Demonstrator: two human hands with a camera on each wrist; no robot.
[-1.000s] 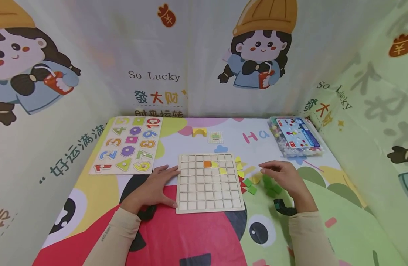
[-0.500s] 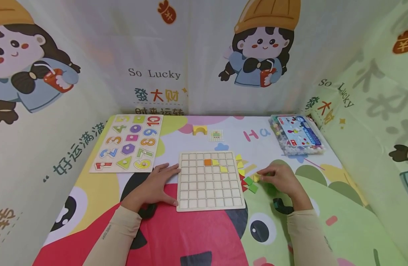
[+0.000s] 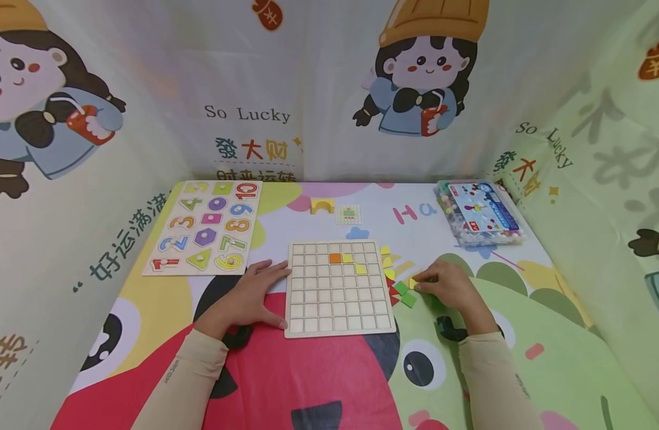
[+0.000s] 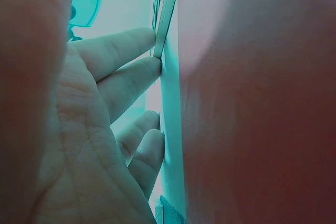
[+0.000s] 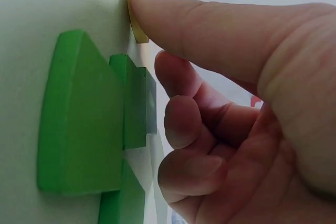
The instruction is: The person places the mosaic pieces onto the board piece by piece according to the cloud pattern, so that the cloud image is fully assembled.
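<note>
A wooden grid board point(image 3: 337, 304) lies in the middle of the table, with one orange square tile point(image 3: 335, 258) and two yellow tiles point(image 3: 361, 269) in its upper cells. My left hand point(image 3: 250, 301) rests along the board's left edge, fingers spread, thumb by the lower corner; in the left wrist view fingertips point(image 4: 149, 66) touch the edge. To the right of the board, my right hand point(image 3: 449, 285) pinches a yellow tile point(image 3: 412, 283) at the table surface. In the right wrist view the thumb lies on that tile point(image 5: 138, 24); the index finger is mostly hidden.
Green tiles point(image 3: 408, 299), red tiles point(image 3: 394, 297) and more yellow tiles point(image 3: 387, 261) lie along the board's right side. Behind are a yellow arch block point(image 3: 322, 206) and a small pattern card point(image 3: 349, 214). A number puzzle point(image 3: 203, 230) stands left, a bead box point(image 3: 480, 214) right.
My right hand has come down and left from above the green tiles and taken hold of the yellow tile. The left hand stays at the board's edge.
</note>
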